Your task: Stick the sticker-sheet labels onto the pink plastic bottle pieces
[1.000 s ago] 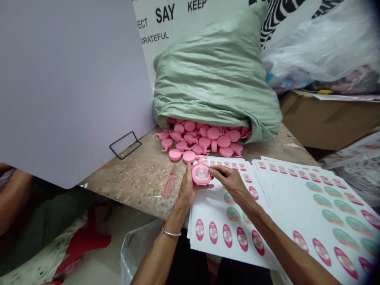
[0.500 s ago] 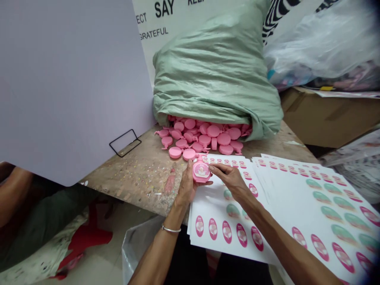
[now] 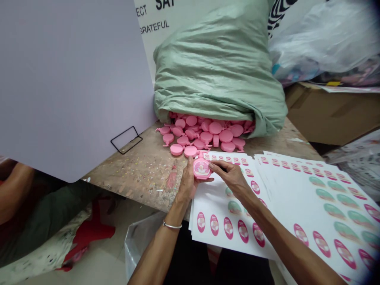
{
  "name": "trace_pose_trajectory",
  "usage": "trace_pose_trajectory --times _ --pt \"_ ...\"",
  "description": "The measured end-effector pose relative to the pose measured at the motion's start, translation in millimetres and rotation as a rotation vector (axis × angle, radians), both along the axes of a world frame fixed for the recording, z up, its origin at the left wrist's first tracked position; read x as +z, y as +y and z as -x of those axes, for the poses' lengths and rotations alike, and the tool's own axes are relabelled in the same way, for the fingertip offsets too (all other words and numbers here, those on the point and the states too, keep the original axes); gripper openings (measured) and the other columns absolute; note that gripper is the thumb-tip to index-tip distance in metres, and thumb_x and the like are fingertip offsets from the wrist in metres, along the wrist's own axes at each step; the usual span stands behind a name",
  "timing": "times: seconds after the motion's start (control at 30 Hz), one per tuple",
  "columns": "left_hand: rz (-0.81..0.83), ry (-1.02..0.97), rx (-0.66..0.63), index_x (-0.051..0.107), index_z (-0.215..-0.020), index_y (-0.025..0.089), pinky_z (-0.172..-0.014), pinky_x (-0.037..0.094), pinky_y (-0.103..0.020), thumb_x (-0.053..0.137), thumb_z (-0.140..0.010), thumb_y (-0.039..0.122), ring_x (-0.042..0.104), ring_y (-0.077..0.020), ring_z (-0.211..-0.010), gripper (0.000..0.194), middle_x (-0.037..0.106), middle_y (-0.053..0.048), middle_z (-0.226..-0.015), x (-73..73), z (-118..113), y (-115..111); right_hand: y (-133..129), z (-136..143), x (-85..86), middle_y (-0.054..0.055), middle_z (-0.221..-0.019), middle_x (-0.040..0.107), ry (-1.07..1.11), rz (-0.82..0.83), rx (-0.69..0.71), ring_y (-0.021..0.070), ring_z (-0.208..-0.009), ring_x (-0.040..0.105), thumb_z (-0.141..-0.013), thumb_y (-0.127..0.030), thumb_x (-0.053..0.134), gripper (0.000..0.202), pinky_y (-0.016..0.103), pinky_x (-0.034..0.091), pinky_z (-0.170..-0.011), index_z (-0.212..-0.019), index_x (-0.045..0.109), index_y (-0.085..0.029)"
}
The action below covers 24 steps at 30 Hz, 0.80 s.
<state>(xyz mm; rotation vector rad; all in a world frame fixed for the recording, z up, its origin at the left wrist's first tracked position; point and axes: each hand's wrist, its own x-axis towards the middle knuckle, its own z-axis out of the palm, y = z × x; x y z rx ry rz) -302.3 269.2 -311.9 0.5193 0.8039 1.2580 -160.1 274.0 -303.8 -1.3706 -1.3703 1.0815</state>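
Note:
A round pink plastic case (image 3: 201, 177) with a small loop-like top rests in my left hand (image 3: 187, 180), whose fingers are closed around it from the left and below. On its face lies a round printed sticker (image 3: 202, 168) with a pink and white picture. My right hand (image 3: 231, 176) pinches at the right rim of the case, thumb and forefinger together against the sticker's edge. Whether the fingertips grip the case or only the sticker is too small to tell. Beneath my hands lies a sheet of stickers (image 3: 208, 198) with pink ovals and green half-rounds.
Several pink cases (image 3: 206, 137) spill from a green sack (image 3: 216, 75) onto the wooden table (image 3: 130, 174). More sticker sheets (image 3: 285, 198) lie at right. A pale panel (image 3: 74, 87) with a black wire frame (image 3: 126, 140) stands left. Another person's arm (image 3: 18, 194) shows behind it.
The view has shifted slightly, so the scene sits a little higher and further right. Both hands stay at the pink case, with the right fingers still at its rim.

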Motion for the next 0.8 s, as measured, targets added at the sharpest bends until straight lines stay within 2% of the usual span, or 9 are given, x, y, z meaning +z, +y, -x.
trace_pose_trajectory --times 0.2,0.3,0.4,0.5,0.57,0.63,0.7,0.8 --pt "-0.021 -0.013 0.004 0.062 -0.116 0.016 -0.073 0.060 -0.038 0.052 -0.085 0.057 0.068 -0.0237 -0.091 0.052 0.070 -0.011 -0.101 1.0 0 -1 0 3 1.4 0.005 -0.082 0.073 -0.033 -0.049 0.010 0.0203 -0.076 0.065 -0.072 -0.053 0.068 0.040 0.032 0.051 -0.070 -0.089 0.074 -0.017" --pt "-0.083 0.033 -0.028 0.063 -0.112 0.016 -0.072 0.060 -0.035 0.063 -0.080 0.050 0.067 -0.0211 -0.087 0.046 0.069 -0.009 -0.098 0.1 2 -3 0 3 2.9 0.005 -0.078 0.072 -0.099 -0.088 0.019 0.0200 -0.072 0.064 -0.075 -0.054 0.064 0.038 0.031 0.050 -0.067 -0.085 0.073 -0.018" --pt "-0.118 0.155 0.034 0.064 -0.102 0.015 -0.070 0.060 -0.031 0.072 -0.074 0.041 0.065 -0.0168 -0.078 0.039 0.067 -0.006 -0.094 -2.0 3 -6 -5 2 7.2 0.008 -0.082 0.071 -0.380 -0.184 -0.035 0.0244 -0.078 0.064 -0.079 -0.055 0.060 0.038 0.037 0.048 -0.074 -0.086 0.072 -0.019" --pt "-0.083 0.222 0.184 0.065 -0.097 0.016 -0.073 0.059 -0.034 0.071 -0.074 0.039 0.064 -0.0174 -0.077 0.034 0.066 -0.006 -0.090 -0.6 -1 -15 -11 7 9.6 0.015 -0.095 0.069 -0.691 -0.306 -0.205 0.0331 -0.094 0.060 -0.076 -0.058 0.061 0.050 0.049 0.042 -0.087 -0.105 0.067 -0.017" --pt "-0.083 0.247 0.264 0.067 -0.094 0.016 -0.082 0.056 -0.037 0.067 -0.078 0.038 0.065 -0.0225 -0.088 0.027 0.067 -0.008 -0.092 4.6 -5 -22 -14 18 8.0 0.018 -0.110 0.065 -0.635 -0.343 -0.184 0.0334 -0.101 0.058 -0.074 -0.061 0.061 0.066 0.049 0.042 -0.088 -0.121 0.057 -0.015" --pt "-0.100 0.280 0.324 0.068 -0.091 0.017 -0.091 0.050 -0.038 0.061 -0.083 0.038 0.062 -0.0270 -0.102 0.024 0.068 -0.010 -0.096 12.3 -3 -27 -15 34 4.7 0.017 -0.119 0.060 -0.456 -0.324 -0.071 0.0295 -0.102 0.059 -0.075 -0.063 0.059 0.072 0.043 0.046 -0.086 -0.127 0.049 -0.015" --pt "-0.083 0.285 0.330 0.067 -0.091 0.017 -0.089 0.051 -0.040 0.057 -0.084 0.041 0.062 -0.0278 -0.103 0.027 0.069 -0.010 -0.096 21.2 15 -35 -13 49 2.1 0.016 -0.119 0.059 -0.348 -0.294 -0.024 0.0271 -0.100 0.060 -0.075 -0.063 0.059 0.070 0.040 0.047 -0.084 -0.126 0.048 -0.016" --pt "-0.043 0.307 0.270 0.063 -0.096 0.018 -0.074 0.055 -0.036 0.063 -0.079 0.047 0.067 -0.0238 -0.085 0.034 0.068 -0.006 -0.087 34.0 75 -64 -12 50 3.2 0.014 -0.116 0.060 -0.368 -0.246 -0.065 0.0265 -0.097 0.061 -0.075 -0.060 0.062 0.064 0.039 0.048 -0.080 -0.123 0.050 -0.018"
